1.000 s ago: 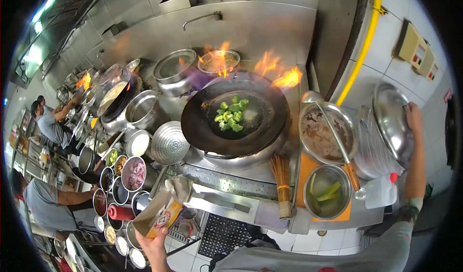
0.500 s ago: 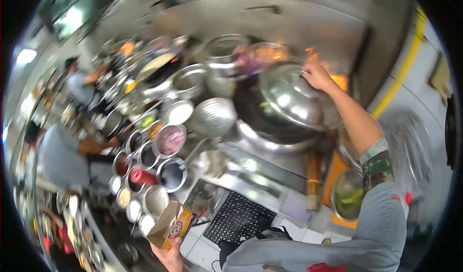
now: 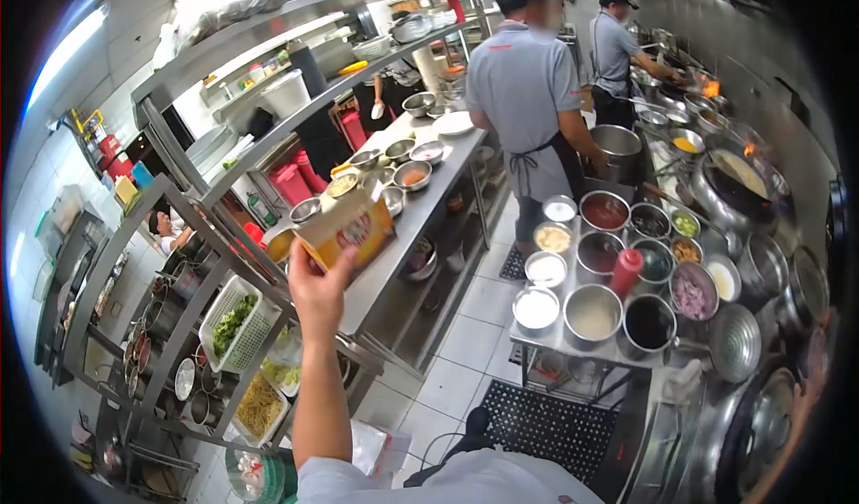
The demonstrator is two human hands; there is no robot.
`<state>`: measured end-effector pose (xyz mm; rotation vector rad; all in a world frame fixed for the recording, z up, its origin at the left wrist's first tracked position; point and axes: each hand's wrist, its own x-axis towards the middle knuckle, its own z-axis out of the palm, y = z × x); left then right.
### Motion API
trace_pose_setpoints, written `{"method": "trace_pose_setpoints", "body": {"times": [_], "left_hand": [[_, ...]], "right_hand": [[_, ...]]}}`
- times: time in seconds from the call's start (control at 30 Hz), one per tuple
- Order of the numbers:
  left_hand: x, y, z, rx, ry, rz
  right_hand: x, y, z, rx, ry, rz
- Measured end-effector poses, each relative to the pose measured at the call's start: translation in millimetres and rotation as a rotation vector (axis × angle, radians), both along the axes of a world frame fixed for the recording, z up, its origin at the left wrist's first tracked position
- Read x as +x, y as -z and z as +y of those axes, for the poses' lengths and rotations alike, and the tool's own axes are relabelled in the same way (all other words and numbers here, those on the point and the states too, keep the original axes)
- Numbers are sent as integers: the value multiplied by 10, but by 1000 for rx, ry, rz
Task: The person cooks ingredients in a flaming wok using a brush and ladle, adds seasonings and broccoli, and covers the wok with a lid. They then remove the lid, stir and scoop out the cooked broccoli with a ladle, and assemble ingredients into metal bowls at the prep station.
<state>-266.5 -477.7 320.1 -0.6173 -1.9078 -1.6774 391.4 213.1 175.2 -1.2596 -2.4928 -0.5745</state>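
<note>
My left hand (image 3: 320,291) is raised near the middle of the view, thumb and fingers gripping a yellow and orange cardboard box (image 3: 358,225) with a round red and white label. The box is tilted and its flap end stands open; its contents are hidden. At the far right edge, my right hand (image 3: 815,356) is stretched beside the black wok (image 3: 732,446). A domed metal lid (image 3: 774,419) sits over the wok, just left of my right forearm. Lens distortion and blur hide whether those fingers touch anything.
Metal pots of sauces and chopped ingredients crowd the steel stand (image 3: 573,350), with a red squeeze bottle (image 3: 626,270) among them. Two co-workers (image 3: 528,101) stand along the stove line. Bowls line the steel table (image 3: 412,209) at left. A black perforated mat (image 3: 546,423) covers floor tiles.
The view has swung left, away from the stove. My left hand has raised the box towards the steel table. My right hand held the lid raised above the wok earlier; the lid now lies lower.
</note>
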Motion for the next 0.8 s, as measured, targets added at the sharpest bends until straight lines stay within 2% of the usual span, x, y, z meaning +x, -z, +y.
{"method": "trace_pose_setpoints", "body": {"times": [0.07,0.1,0.17,0.2,0.27,0.3,0.33,0.4,0.5,0.53,0.63,0.67,0.7,0.73,0.77,0.8], "left_hand": [[-582,-234,-82,-28,-83,101],[-878,-350,-78,-32,-96,155],[-1425,-592,5,-166,-344,293],[-1748,-690,63,-156,-375,315],[-2418,-835,209,-104,-351,372],[-2733,-890,291,-110,-372,404],[-3091,-938,365,-129,-414,439],[-3861,-1005,533,-160,-500,509],[-4920,-1100,803,-153,-685,581],[-5090,-1174,870,-225,-703,520],[-6022,-1183,942,-306,-919,694],[-5935,-1244,972,-373,-871,455],[-6274,-1179,792,-599,-949,691],[-6016,-1346,846,-349,-696,386],[-5173,-1470,1092,-418,-626,471],[-5012,-1589,1113,-451,-535,563]], "right_hand": [[-498,-364,-445,95,-129,-1],[-656,-468,-623,5,-134,-54],[-1131,-661,-1153,-44,-32,100],[-1314,-695,-1345,-68,22,176],[-1140,-179,-1188,-364,21,547],[-1305,-144,-1344,-498,25,739],[-1380,-218,-1533,-468,155,598],[-2335,-1055,-2593,-421,394,278],[-2192,-761,-2803,-415,550,-113],[-2071,-576,-2903,-433,589,-44],[-1692,-128,-3150,-461,705,195],[-1703,-94,-3218,-467,688,330],[-1664,-32,-3336,-478,645,514],[-1751,-25,-3480,-514,572,745],[-2031,-117,-3636,-572,528,955],[-2224,-203,-3738,-575,535,1089]]}}
